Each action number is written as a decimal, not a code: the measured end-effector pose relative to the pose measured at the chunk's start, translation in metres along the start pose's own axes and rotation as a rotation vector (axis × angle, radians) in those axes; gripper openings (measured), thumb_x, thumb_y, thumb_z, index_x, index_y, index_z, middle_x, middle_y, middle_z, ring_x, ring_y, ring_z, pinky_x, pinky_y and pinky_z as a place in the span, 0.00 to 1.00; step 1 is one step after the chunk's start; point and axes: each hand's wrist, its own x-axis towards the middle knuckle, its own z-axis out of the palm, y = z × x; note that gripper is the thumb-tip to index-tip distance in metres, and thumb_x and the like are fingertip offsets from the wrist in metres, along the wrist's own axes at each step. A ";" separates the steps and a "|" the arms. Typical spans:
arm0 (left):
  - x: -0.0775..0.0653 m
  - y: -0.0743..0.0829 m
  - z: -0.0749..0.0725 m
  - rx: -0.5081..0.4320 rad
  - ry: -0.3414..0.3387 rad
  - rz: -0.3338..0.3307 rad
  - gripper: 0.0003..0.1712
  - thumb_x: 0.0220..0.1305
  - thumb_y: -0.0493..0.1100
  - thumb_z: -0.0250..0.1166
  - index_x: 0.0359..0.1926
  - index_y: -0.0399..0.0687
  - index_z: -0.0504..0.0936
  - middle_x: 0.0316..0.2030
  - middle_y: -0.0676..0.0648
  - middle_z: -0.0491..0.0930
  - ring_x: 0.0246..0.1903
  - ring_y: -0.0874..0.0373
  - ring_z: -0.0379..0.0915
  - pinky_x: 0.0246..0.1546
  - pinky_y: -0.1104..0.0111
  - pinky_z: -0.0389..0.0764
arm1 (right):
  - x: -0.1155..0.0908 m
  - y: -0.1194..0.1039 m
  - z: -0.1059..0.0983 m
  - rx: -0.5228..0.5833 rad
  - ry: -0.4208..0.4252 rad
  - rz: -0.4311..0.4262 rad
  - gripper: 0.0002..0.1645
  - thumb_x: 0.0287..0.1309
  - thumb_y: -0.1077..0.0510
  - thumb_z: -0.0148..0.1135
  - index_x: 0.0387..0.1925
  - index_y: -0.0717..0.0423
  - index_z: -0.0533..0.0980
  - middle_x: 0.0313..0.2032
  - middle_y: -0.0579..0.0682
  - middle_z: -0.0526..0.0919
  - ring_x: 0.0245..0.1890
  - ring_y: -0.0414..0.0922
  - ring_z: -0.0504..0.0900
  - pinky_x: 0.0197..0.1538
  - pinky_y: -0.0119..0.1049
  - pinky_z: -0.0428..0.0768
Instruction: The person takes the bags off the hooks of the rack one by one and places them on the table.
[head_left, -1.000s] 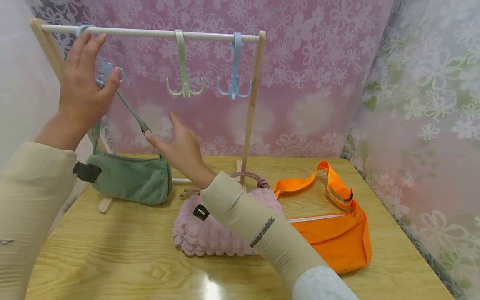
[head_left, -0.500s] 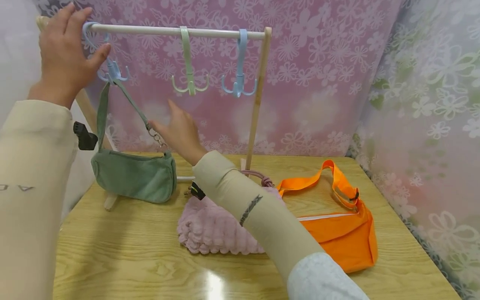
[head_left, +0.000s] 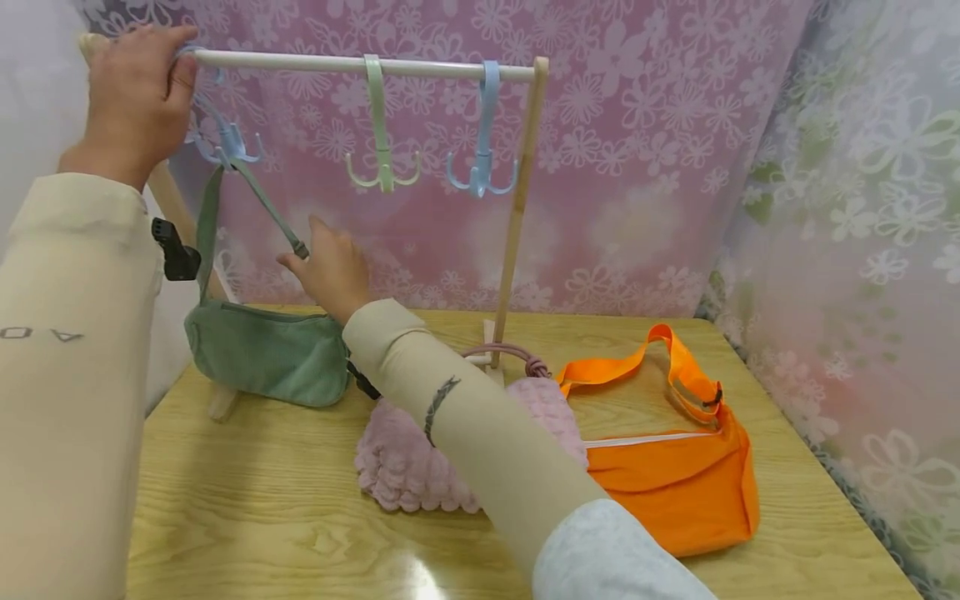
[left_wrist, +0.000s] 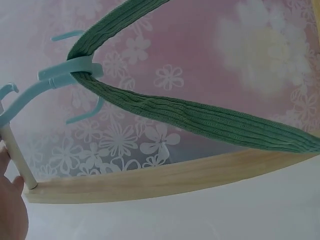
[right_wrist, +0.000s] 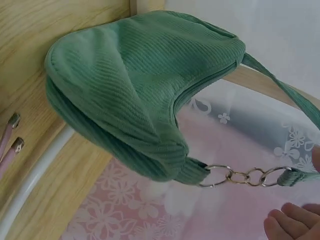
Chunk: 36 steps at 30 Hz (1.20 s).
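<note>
My left hand (head_left: 138, 100) grips the left end of the rack's white rod (head_left: 300, 62), beside a light blue hook (head_left: 231, 143). From that hook hangs a green corduroy handbag (head_left: 266, 354) by its strap (left_wrist: 190, 117); the bag looks to be at or just above table height. In the right wrist view its metal chain links (right_wrist: 240, 176) join the strap to the bag. My right hand (head_left: 333, 267) is beside the strap's lower right part, thumb and fingers spread apart, with the strap passing between them. Whether it touches the strap is unclear.
A green hook (head_left: 383, 167) and another blue hook (head_left: 480, 167) hang further right on the rod. On the wooden table (head_left: 300, 517) lie a pink puffy bag (head_left: 412, 467), partly behind my right sleeve, and an orange bag (head_left: 675, 492). A patterned curtain stands behind the rack.
My left hand has moved left from the blue hook to the rod's end and closed round it. My right hand has shifted slightly left along the strap. The green bag hangs nearly still.
</note>
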 end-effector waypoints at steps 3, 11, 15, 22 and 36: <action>0.000 -0.001 0.000 0.021 -0.019 -0.015 0.25 0.79 0.45 0.39 0.71 0.42 0.64 0.61 0.30 0.70 0.63 0.36 0.61 0.71 0.50 0.49 | 0.000 -0.001 0.005 -0.013 0.011 0.007 0.35 0.60 0.40 0.63 0.65 0.49 0.71 0.34 0.42 0.84 0.27 0.35 0.80 0.32 0.28 0.77; 0.002 0.001 -0.008 0.063 -0.082 -0.071 0.25 0.78 0.44 0.44 0.71 0.47 0.64 0.57 0.29 0.73 0.39 0.39 0.63 0.33 0.61 0.64 | 0.000 -0.002 0.013 -0.052 -0.003 -0.032 0.12 0.64 0.45 0.61 0.39 0.48 0.80 0.27 0.40 0.82 0.20 0.34 0.76 0.23 0.28 0.72; 0.002 0.000 -0.013 0.064 -0.143 -0.088 0.26 0.78 0.44 0.41 0.73 0.51 0.60 0.57 0.28 0.72 0.37 0.40 0.61 0.30 0.64 0.59 | 0.001 -0.001 0.016 -0.059 -0.001 -0.039 0.09 0.65 0.48 0.61 0.35 0.48 0.80 0.25 0.40 0.81 0.19 0.34 0.74 0.22 0.28 0.71; 0.004 0.000 -0.018 0.057 -0.236 -0.138 0.27 0.79 0.43 0.38 0.75 0.58 0.54 0.61 0.29 0.68 0.39 0.38 0.62 0.34 0.57 0.66 | -0.001 0.003 0.017 0.037 0.024 -0.060 0.14 0.68 0.58 0.55 0.50 0.50 0.82 0.35 0.42 0.86 0.19 0.32 0.75 0.22 0.25 0.71; 0.004 0.002 -0.014 0.037 -0.216 -0.133 0.27 0.79 0.41 0.37 0.75 0.53 0.54 0.68 0.31 0.60 0.58 0.32 0.59 0.64 0.42 0.61 | 0.003 0.012 0.005 0.177 0.069 -0.070 0.12 0.67 0.52 0.59 0.43 0.51 0.84 0.30 0.43 0.85 0.19 0.35 0.73 0.24 0.25 0.68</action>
